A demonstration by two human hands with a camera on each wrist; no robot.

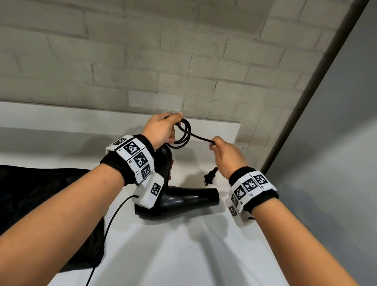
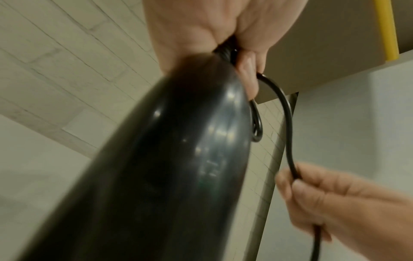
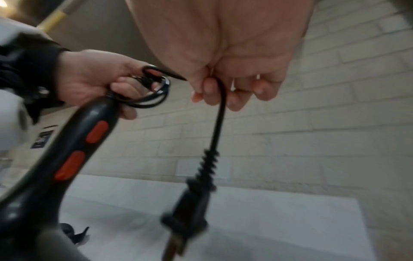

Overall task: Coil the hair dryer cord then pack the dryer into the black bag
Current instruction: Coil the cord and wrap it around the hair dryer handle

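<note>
A black hair dryer [image 1: 184, 198] with red switches [image 3: 97, 131] hangs above the white table, nozzle pointing right. My left hand [image 1: 161, 128] grips the top of its handle together with several loops of the black cord [image 1: 183, 134]. From those loops the cord [image 3: 220, 109] runs right to my right hand [image 1: 225, 155], which pinches it near its end. The plug [image 3: 185, 217] dangles below that hand [image 3: 223, 88]. The black bag [image 1: 20, 206] lies crumpled on the table at the left, under my left forearm.
A white table [image 1: 194, 260] stands against a pale brick wall [image 1: 146, 45]. Its right edge lies near a grey panel [image 1: 346, 136] with a dark post. Thin black sensor cables [image 1: 108, 227] trail from both wristbands.
</note>
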